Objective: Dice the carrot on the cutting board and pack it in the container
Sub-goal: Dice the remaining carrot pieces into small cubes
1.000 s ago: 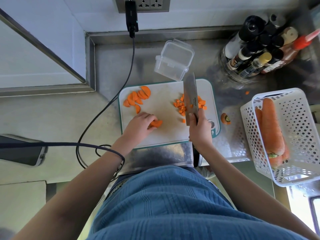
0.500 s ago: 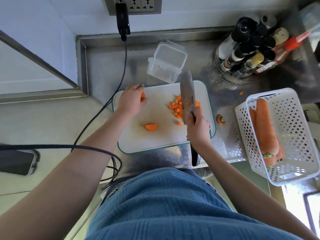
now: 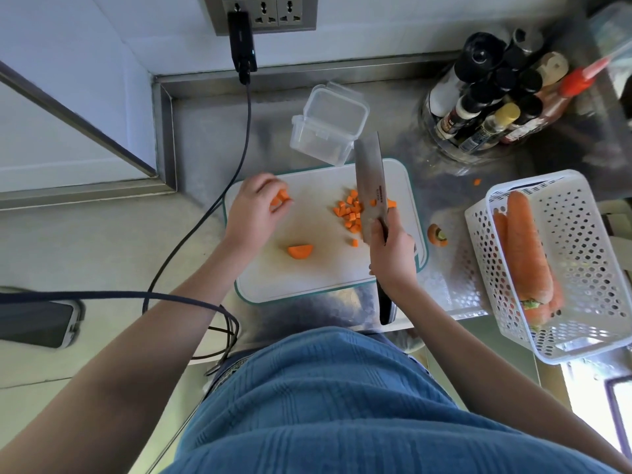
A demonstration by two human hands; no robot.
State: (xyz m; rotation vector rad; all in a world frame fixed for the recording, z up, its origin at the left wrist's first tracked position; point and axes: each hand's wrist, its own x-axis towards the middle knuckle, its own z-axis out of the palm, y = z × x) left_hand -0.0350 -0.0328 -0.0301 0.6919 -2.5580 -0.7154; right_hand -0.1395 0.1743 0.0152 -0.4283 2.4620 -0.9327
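Carrot slices (image 3: 279, 199) are pinched in the curled fingers of the left hand (image 3: 254, 210) at the far left corner of the cutting board (image 3: 321, 271). The knife (image 3: 370, 186) is gripped by the right hand (image 3: 393, 256) around the handle, its blade lying over the board beside a pile of diced carrot (image 3: 350, 213). A lone half-slice (image 3: 300, 251) lies near the middle of the board. The clear container (image 3: 328, 123) is seen open on the surface just beyond the board, with nothing visible inside.

Several risks can be judged from here. A slice could be dropped while carried toward the blade. Fingertips could be nicked if they are set too near the edge. Dice could be scattered off the board, as one stray piece (image 3: 477, 182) already lies on the surface.
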